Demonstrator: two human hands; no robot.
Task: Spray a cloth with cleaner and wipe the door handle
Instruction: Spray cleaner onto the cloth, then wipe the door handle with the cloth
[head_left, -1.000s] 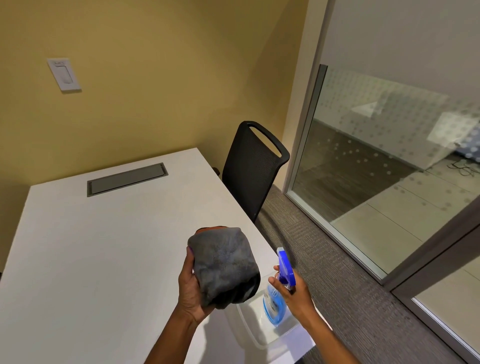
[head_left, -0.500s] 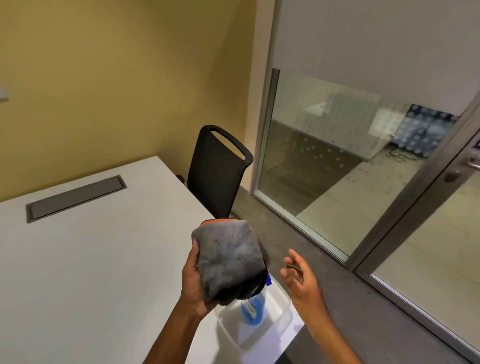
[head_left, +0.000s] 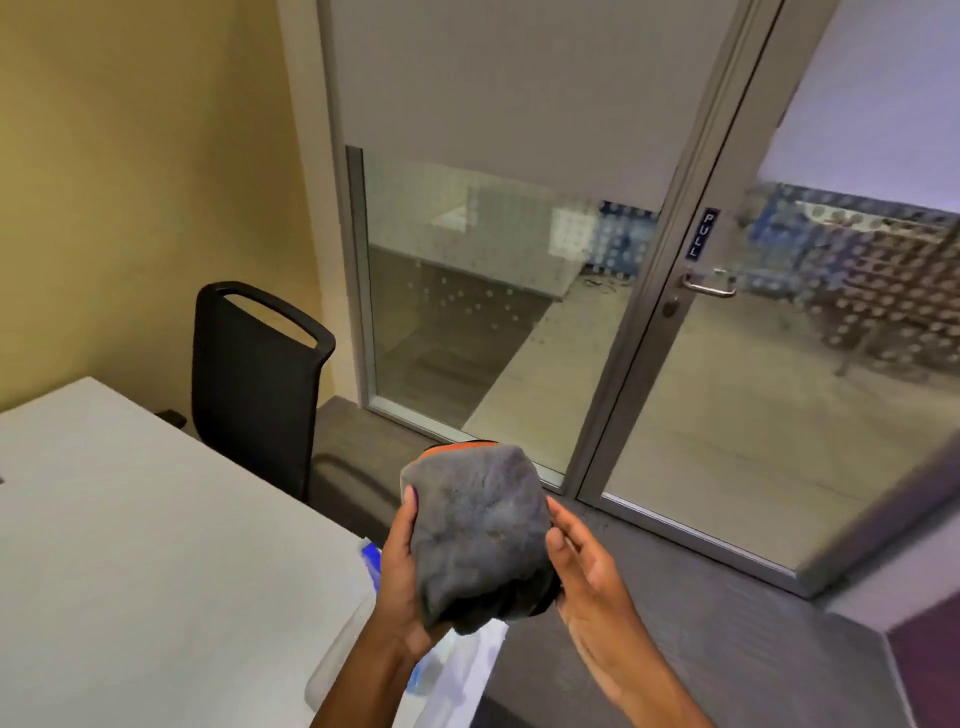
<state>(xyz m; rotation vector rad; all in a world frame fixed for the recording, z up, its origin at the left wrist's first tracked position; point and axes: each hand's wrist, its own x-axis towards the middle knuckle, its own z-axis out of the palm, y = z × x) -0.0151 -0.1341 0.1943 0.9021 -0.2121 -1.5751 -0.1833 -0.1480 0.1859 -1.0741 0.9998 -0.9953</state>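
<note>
A bunched grey cloth (head_left: 475, 530) with an orange edge at its top is held up by my left hand (head_left: 402, 582), which grips its left side. My right hand (head_left: 587, 571) is open, its fingertips touching the cloth's right side. The blue spray bottle (head_left: 371, 558) lies in a clear plastic bin (head_left: 332, 660) at the table corner, mostly hidden behind my left arm and the cloth. The silver door handle (head_left: 709, 286) sits on the glass door (head_left: 779, 415) at the upper right, under a "PULL" label, well away from both hands.
A white table (head_left: 130, 545) fills the lower left. A black mesh chair (head_left: 254, 384) stands at its far side near the yellow wall. A fixed glass panel (head_left: 483, 322) stands left of the door. Grey carpet (head_left: 675, 649) lies between me and the door.
My right hand set the spray bottle into the bin, let go, and came up to the cloth. The view has swung right, bringing the door and its handle into sight.
</note>
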